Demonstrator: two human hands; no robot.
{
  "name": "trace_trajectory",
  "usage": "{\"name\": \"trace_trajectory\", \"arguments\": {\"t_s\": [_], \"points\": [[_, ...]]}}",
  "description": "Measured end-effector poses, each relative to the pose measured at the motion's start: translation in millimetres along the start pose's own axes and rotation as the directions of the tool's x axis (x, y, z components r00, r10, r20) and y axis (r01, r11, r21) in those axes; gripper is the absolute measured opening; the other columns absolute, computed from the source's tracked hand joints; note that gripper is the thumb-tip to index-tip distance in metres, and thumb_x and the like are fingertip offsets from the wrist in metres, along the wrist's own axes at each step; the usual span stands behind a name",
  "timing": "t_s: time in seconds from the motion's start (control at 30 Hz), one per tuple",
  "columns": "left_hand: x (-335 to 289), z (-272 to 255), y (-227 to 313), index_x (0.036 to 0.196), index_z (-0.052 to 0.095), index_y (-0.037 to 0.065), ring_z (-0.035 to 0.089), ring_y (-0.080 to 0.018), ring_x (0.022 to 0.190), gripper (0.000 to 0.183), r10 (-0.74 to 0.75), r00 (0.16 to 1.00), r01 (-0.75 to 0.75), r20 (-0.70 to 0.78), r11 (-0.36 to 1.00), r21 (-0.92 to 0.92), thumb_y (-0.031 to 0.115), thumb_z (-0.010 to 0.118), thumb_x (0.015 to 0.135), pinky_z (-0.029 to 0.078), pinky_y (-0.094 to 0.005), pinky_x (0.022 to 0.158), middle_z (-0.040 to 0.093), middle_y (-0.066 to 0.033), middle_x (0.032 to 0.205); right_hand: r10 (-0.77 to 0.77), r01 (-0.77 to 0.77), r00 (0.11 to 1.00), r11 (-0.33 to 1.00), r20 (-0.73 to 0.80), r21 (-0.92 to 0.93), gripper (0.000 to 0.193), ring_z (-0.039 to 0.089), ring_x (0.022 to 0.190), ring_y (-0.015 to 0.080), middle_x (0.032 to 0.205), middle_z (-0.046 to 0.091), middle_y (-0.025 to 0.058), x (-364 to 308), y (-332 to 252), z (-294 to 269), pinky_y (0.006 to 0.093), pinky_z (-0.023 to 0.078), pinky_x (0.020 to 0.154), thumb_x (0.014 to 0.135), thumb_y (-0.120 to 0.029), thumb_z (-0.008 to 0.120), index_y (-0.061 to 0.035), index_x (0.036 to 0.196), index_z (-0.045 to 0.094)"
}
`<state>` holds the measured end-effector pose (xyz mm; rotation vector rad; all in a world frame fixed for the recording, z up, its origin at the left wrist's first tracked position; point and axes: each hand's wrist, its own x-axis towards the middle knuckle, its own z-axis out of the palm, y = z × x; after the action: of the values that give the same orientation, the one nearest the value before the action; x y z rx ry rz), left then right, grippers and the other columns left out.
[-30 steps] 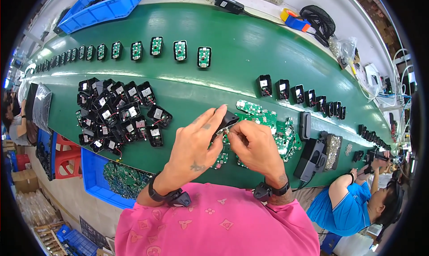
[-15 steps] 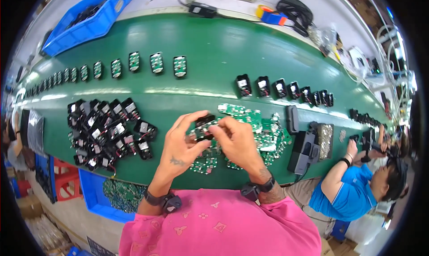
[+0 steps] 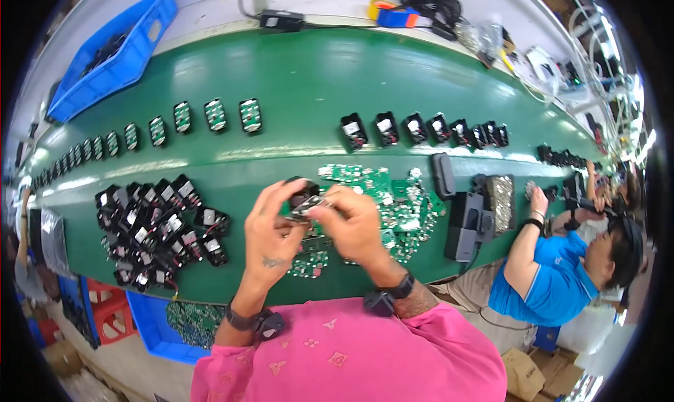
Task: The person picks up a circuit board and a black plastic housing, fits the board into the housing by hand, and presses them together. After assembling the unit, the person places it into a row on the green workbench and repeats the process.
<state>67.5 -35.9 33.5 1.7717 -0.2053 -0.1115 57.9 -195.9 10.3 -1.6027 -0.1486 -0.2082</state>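
Observation:
Over the middle of the bench, my left hand (image 3: 270,228) is closed around a small black plastic housing (image 3: 303,188). My right hand (image 3: 351,221) pinches a small circuit board (image 3: 306,206) at the housing's near side. The board looks tilted against the housing, and my fingers hide part of both. Beneath and beyond my right hand spreads a pile of loose green circuit boards (image 3: 404,209). To the left of my hands lies a heap of black housings (image 3: 165,219) with wires and pale parts inside.
Housings fitted with green boards (image 3: 215,114) stand in a row at the far left; open black housings (image 3: 386,128) form another at right. A black device (image 3: 463,226) and a tray of metal parts (image 3: 500,205) sit near a co-worker (image 3: 547,275). Blue bins (image 3: 144,47) flank the bench.
The view has shifted slightly, moving the bench items left. The housing and board in my hands are turned to another angle. The co-worker's hand has moved toward the small metal parts.

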Motion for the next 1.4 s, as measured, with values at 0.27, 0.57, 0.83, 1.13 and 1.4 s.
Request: {"name": "trace_trajectory", "arguments": {"t_s": [0.27,0.57,0.83,1.13,1.4], "points": [[3.8,5.4,-5.5,0.124,0.066,0.009,0.069,-0.0175,0.091,0.055,0.119,0.992,-0.114,-0.036,0.987,0.112,-0.012,0.067,0.074,0.057,-0.0255,0.060,0.061,-0.0157,0.126,0.394,-0.400,0.915,0.915,0.086,0.060,0.029,0.045,0.055,0.0026,0.061,0.057,-0.0035,13.1,-20.8,-13.6,0.0231,0.033,0.047,0.089,-0.012,0.074,-0.0003,0.066,0.062],[5.0,4.1,-3.1,0.131,0.063,0.008,0.064,-0.0122,0.075,0.058,0.184,0.977,-0.162,-0.108,0.970,0.182,-0.016,0.053,0.079,0.050,-0.0252,0.058,0.066,-0.0149,0.123,0.114,-0.089,0.986,0.977,0.122,-0.194,0.021,0.048,0.050,0.0114,0.059,0.057,0.0042,3.9,-19.4,-5.2,0.0300,0.036,0.048,0.094,-0.015,0.067,0.0017,0.081,0.068],[3.1,-1.8,2.1,0.138,0.053,0.002,0.068,-0.0104,0.076,0.048,-0.052,0.998,0.039,-0.032,0.947,-0.319,-0.008,0.051,0.091,0.058,-0.0249,0.065,0.065,-0.0151,0.119,-0.059,0.064,0.998,0.907,0.025,-0.415,0.024,0.048,0.048,0.0195,0.058,0.053,0.0083,6.2,-14.0,3.7,0.0347,0.035,0.047,0.093,-0.015,0.068,0.0015,0.076,0.064],[6.6,0.5,-8.9,0.128,0.055,-0.001,0.070,-0.0169,0.075,0.030,-0.160,0.985,0.130,-0.058,0.926,-0.354,0.010,0.056,0.100,0.061,-0.0259,0.054,0.066,-0.0154,0.111,0.073,-0.051,0.997,0.879,0.028,-0.475,0.020,0.057,0.058,0.0181,0.074,0.062,0.0099,6.5,-6.1,12.1,0.0346,0.045,0.053,0.096,-0.013,0.062,-0.0004,0.111,0.061],[13.8,11.6,-17.0,0.121,0.059,-0.001,0.068,-0.0152,0.090,0.023,-0.144,0.983,0.098,-0.119,0.941,-0.324,0.008,0.057,0.100,0.057,-0.0271,0.070,0.069,-0.0124,0.107,0.127,-0.111,0.989,0.977,0.077,-0.181,0.034,0.065,0.085,0.0174,0.111,0.063,0.0147,14.3,2.6,17.8,0.0311,0.054,0.072,0.102,-0.012,0.047,-0.0054,0.135,0.052]]}}
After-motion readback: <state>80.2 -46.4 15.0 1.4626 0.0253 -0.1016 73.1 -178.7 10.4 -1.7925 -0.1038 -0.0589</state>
